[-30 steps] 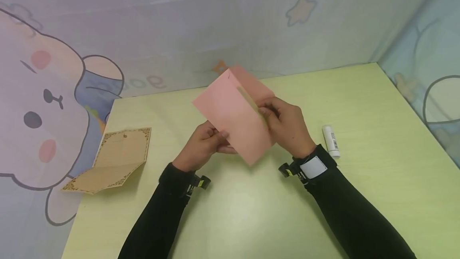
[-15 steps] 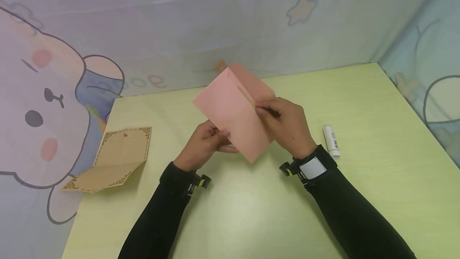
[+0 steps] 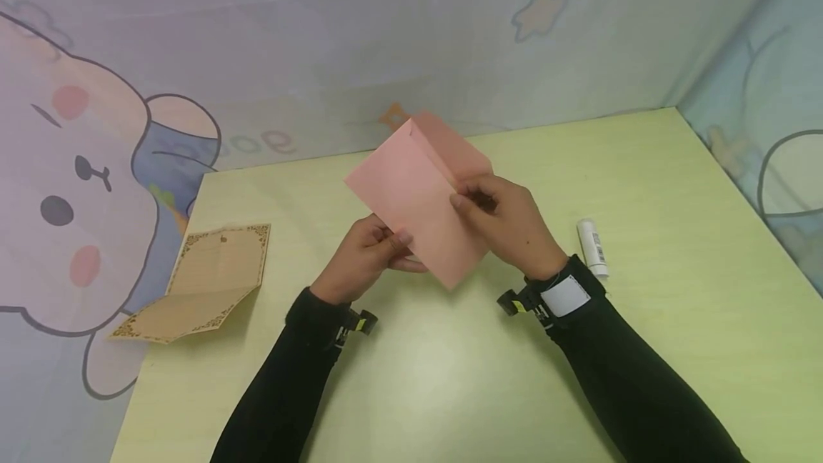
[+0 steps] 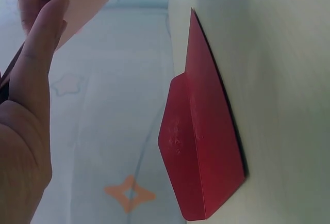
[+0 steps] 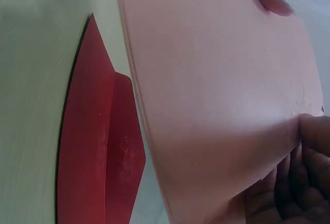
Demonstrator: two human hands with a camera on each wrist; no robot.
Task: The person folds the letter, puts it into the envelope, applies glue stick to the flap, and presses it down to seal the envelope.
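Note:
Both hands hold a pink envelope [image 3: 411, 198] tilted above the yellow-green table [image 3: 450, 377]. My left hand [image 3: 392, 241] pinches its lower left edge between thumb and fingers. My right hand [image 3: 472, 198] pinches its right side where the flap meets the body. The right wrist view shows the pink envelope [image 5: 216, 95] from below with my right hand [image 5: 304, 172] at its corner. A red envelope [image 5: 98, 146] lies flat on the table under it, flap raised; in the left wrist view this red envelope [image 4: 201, 141] lies beyond my left hand [image 4: 31, 79]. The head view hides it.
A tan card [image 3: 206, 281] with an ornate border lies half folded at the table's left edge. A white glue stick [image 3: 592, 247] lies to the right of my right wrist. Printed cloth walls close off the back and right sides.
The tan strip that showed along the flap edge is no longer visible. My right fingers slid up and left along that edge. The left hand kept its hold.

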